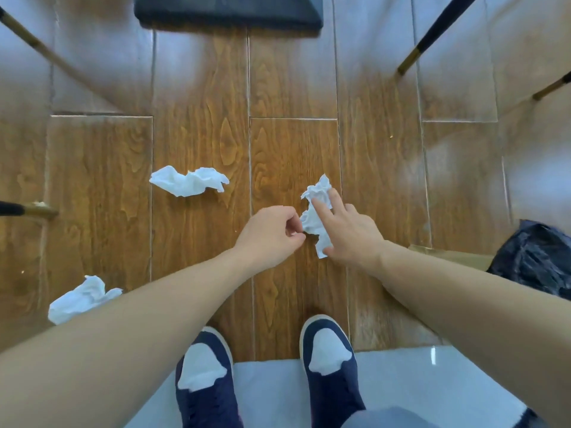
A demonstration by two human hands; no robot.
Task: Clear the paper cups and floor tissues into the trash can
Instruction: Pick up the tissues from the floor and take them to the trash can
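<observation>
Three crumpled white tissues show over the wooden floor. One tissue (314, 215) is in the middle, with my right hand (349, 233) closed on its right side, fingers spread over it. My left hand (272, 234) has its fingers curled and pinched at the tissue's left edge. A second tissue (188, 181) lies on the floor to the upper left. A third tissue (81, 299) lies at the lower left, beside my left forearm. The trash can's black bag (534, 257) shows at the right edge. No paper cups are in view.
A dark chair seat (228, 9) is at the top, with black and gold chair legs (429, 38) at the upper right and left. My two feet in dark slippers (327, 366) stand where the wood meets pale tile (272, 390).
</observation>
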